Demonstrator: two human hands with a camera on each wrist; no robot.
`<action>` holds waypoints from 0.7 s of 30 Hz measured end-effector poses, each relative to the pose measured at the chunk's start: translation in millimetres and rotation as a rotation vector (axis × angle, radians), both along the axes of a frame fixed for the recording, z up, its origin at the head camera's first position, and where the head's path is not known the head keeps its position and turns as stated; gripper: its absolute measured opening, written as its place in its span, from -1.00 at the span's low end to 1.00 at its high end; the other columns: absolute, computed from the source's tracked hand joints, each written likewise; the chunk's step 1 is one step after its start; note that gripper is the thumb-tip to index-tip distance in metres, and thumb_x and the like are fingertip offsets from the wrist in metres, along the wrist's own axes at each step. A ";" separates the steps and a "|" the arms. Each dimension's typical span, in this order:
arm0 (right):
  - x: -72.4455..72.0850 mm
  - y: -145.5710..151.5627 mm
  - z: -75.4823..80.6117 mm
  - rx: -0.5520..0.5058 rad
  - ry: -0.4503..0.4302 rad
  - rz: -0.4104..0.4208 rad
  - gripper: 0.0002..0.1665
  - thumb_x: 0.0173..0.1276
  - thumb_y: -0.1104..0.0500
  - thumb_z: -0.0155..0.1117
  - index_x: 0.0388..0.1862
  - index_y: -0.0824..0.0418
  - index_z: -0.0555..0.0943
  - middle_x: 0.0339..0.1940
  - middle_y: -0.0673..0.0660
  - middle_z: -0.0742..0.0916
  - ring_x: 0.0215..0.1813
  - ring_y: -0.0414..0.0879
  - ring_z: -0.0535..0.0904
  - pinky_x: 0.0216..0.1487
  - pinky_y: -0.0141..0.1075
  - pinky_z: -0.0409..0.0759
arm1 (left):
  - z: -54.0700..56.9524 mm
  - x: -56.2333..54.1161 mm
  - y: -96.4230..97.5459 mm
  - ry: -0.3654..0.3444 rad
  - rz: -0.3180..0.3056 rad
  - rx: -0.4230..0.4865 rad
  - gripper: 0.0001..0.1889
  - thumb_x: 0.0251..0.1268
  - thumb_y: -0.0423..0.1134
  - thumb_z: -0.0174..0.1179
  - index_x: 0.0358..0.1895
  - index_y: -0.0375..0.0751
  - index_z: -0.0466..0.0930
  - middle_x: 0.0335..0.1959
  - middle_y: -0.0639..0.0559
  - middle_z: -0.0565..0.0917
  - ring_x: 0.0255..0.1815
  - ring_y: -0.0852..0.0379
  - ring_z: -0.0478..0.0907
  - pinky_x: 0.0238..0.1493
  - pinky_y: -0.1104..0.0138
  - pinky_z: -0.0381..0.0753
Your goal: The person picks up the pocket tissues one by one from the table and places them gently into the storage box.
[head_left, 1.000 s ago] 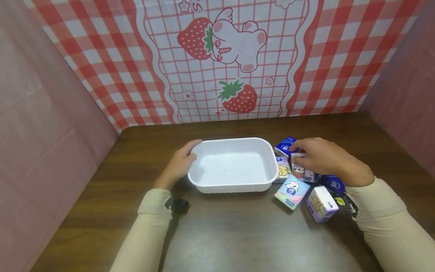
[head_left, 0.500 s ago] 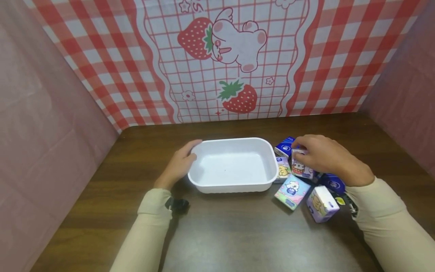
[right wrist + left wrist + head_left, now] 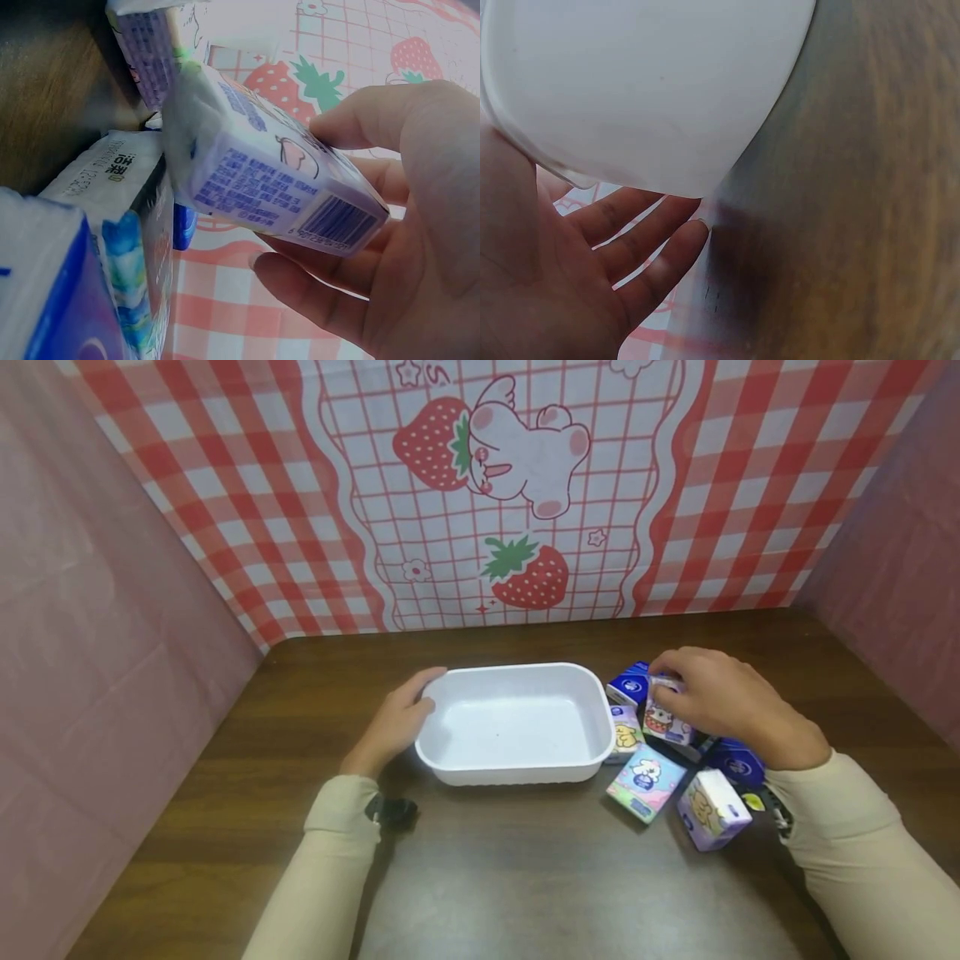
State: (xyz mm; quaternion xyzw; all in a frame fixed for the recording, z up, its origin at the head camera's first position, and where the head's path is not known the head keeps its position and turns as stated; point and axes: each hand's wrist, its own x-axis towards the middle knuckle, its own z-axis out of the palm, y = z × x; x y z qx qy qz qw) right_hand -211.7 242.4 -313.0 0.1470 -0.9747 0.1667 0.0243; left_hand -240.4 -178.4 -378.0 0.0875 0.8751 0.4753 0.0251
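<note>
My left hand (image 3: pixel 401 718) holds the left end of a white plastic basin (image 3: pixel 517 768), thumb at the rim and fingers along the outer wall. In the left wrist view, the fingers (image 3: pixel 641 251) reach behind the basin wall (image 3: pixel 660 97). My right hand (image 3: pixel 716 693) pinches a small lilac tissue pack (image 3: pixel 663 718) with a strawberry cartoon, raised over the other packs. The right wrist view shows this tissue pack (image 3: pixel 262 180) tilted, its barcode end toward the palm, between thumb and fingers (image 3: pixel 315 289).
Around the right hand lie a blue tissue pack (image 3: pixel 628 683), a yellow-figure pack (image 3: pixel 624 735) against the basin, a pastel pack (image 3: pixel 645 783), an upright purple-and-white pack (image 3: pixel 712 810) and another blue pack (image 3: pixel 735 764). A checked cloth (image 3: pixel 330 527) hangs behind the wooden table (image 3: pixel 525 877).
My right hand has lifted the lilac tissue pack up and slightly away, showing more of a dark pack beneath. The left hand and basin have stayed in place.
</note>
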 end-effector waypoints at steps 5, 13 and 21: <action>-0.4 -0.5 0.7 -0.008 0.054 -0.032 -0.45 0.37 -0.06 0.29 0.23 0.19 0.56 0.15 0.28 0.62 0.10 0.20 0.55 0.01 0.25 0.58 | 0.6 0.1 -0.1 -0.013 0.004 -0.001 -0.50 0.51 -0.20 -0.03 0.45 0.22 0.36 0.44 0.05 0.41 0.38 -0.06 0.37 0.30 -0.10 0.41; -0.8 -1.7 -0.1 -0.031 0.136 -0.067 -0.47 0.36 -0.03 0.26 0.23 0.18 0.56 0.09 0.27 0.61 0.01 0.18 0.55 -0.06 0.25 0.59 | 0.6 0.3 -0.4 -0.031 0.005 0.001 -0.50 0.52 -0.18 -0.03 0.45 0.26 0.35 0.44 0.08 0.40 0.40 -0.06 0.35 0.31 -0.13 0.39; -1.5 -1.8 1.3 -0.050 0.126 -0.089 -0.43 0.36 -0.05 0.27 0.27 0.19 0.53 0.14 0.33 0.57 0.03 0.25 0.52 -0.03 0.27 0.57 | -0.6 -0.3 -0.2 -0.038 0.009 0.003 -0.50 0.52 -0.18 -0.02 0.46 0.28 0.35 0.45 0.09 0.39 0.42 -0.05 0.33 0.32 -0.13 0.37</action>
